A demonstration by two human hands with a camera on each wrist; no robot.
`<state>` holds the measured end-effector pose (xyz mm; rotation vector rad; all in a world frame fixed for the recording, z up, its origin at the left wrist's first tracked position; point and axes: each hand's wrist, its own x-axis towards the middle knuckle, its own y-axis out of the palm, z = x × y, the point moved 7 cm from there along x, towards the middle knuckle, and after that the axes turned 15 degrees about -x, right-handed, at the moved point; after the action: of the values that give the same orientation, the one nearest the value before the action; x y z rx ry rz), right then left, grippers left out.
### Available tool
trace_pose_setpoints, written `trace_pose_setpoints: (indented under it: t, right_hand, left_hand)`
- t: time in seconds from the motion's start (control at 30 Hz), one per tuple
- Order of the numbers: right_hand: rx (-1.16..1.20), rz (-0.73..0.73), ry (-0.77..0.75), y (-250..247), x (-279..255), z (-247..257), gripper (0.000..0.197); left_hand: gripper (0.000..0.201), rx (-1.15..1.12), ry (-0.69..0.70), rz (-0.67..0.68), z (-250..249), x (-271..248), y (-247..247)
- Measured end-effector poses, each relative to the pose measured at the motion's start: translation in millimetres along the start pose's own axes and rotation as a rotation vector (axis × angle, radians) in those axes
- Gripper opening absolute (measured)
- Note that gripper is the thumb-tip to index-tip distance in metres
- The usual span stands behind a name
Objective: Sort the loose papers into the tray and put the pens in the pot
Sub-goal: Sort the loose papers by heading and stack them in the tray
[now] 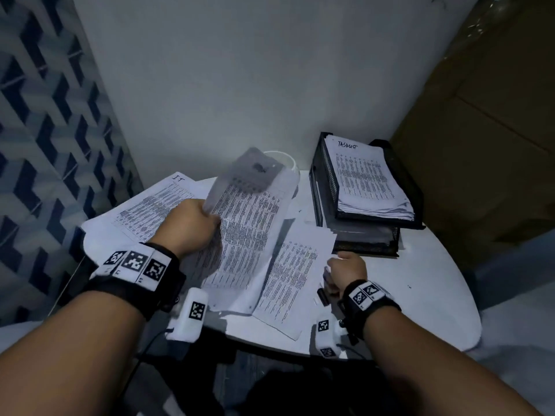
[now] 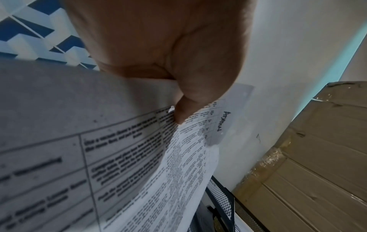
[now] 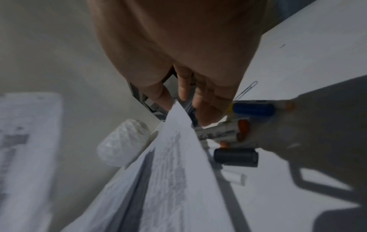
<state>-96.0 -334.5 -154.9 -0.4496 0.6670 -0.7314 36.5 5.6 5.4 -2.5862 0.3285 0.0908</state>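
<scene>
My left hand (image 1: 195, 223) grips a sheaf of printed papers (image 1: 246, 223) by its left edge, lifted and curling above the table; the thumb (image 2: 178, 109) pinches the sheets (image 2: 178, 164). My right hand (image 1: 345, 265) is at the right edge of a loose sheet (image 1: 294, 274), and that raised edge (image 3: 174, 125) stands between thumb and fingers (image 3: 208, 109). Pens lie just beyond the fingertips: a blue-capped one (image 3: 252, 109), an orange-capped marker (image 3: 222, 131) and a black-capped one (image 3: 236, 155). The white pot (image 1: 292, 163) (image 3: 123, 142) stands behind the lifted papers. A black two-tier mesh tray (image 1: 318, 175) holds a paper stack.
More printed sheets (image 1: 150, 211) lie at the table's left. The white round table (image 1: 420, 280) shows bare surface on the right. A paper clip (image 3: 246, 89) lies by the pens. A cardboard box (image 1: 480, 145) stands right of the tray, and a white wall rises behind.
</scene>
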Motion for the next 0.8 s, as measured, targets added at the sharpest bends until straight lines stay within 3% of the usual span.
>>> trace_pose_setpoints:
  t: [0.1,0.27,0.33,0.5,0.63,0.8]
  right_hand:
    - [-0.14,-0.012,0.012,-2.2,-1.2,6.9,0.02]
    - [-0.315,0.097,0.016,12.9,3.3,18.4,0.021]
    - [-0.45,0.081,-0.044,16.3,12.3,24.0,0.029]
    - [-0.58,0.03,-0.161,3.7,8.7,40.1,0.022]
    - [-0.448,-0.096,-0.244,-30.6,-4.9,46.4,0.021]
    - [-0.06,-0.262,-0.264,-89.8,-28.7,63.5,0.019]
  left_hand:
    - [0.018,-0.013,0.009,-0.008,0.6,1.4,-2.7]
    - [0.021,-0.006,0.018,0.002,-0.6,2.7,-1.2]
    - [0.02,-0.003,0.021,0.006,0.9,3.8,-1.5]
    - [0.019,0.005,0.035,0.002,-1.6,5.2,-5.1]
    - [0.017,-0.01,0.023,-0.02,-2.3,8.1,-8.8]
    - [0.014,0.025,0.008,-0.09,3.5,7.5,-19.5]
